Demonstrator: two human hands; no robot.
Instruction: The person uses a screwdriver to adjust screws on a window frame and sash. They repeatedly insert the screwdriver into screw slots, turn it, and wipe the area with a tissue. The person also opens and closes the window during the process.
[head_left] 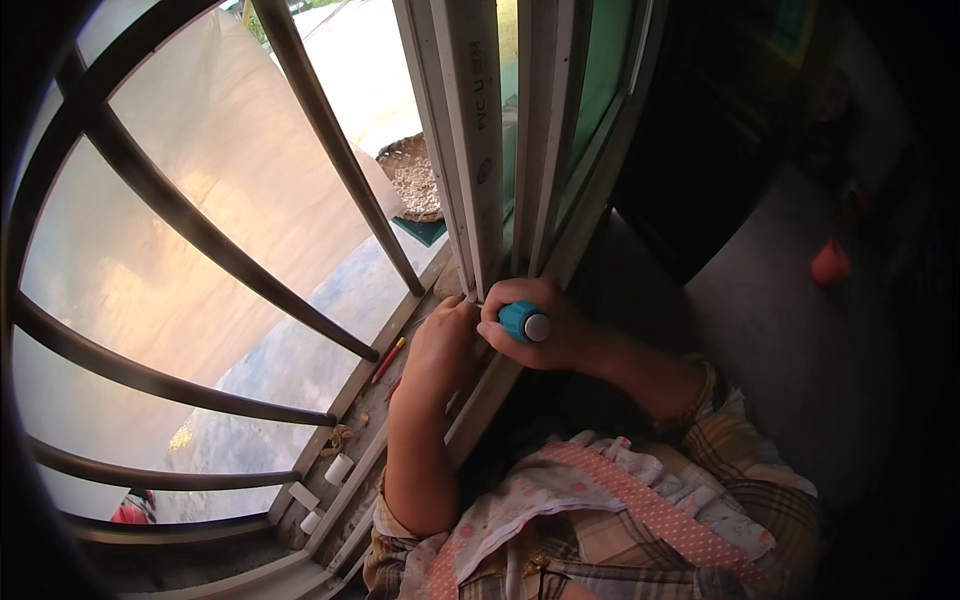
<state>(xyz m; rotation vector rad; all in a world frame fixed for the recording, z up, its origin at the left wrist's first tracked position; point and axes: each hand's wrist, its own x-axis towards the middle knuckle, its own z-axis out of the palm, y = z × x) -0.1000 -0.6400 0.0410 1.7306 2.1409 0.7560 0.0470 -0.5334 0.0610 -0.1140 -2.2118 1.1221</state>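
Note:
My right hand (560, 335) is wrapped around a screwdriver with a blue handle and a white end cap (526, 322), held at the foot of the sliding window frame (480, 140). My left hand (440, 345) rests on the sill track (400, 400) right beside it, fingers curled against the bottom of the white frame. The screwdriver's tip is hidden behind my hands.
Dark metal window bars (200, 235) curve across the opening on the left. On the sill lie a red-and-yellow pencil-like tool (388, 358) and small white cylinders (338, 468). A red cup (829, 263) sits on the dark floor to the right.

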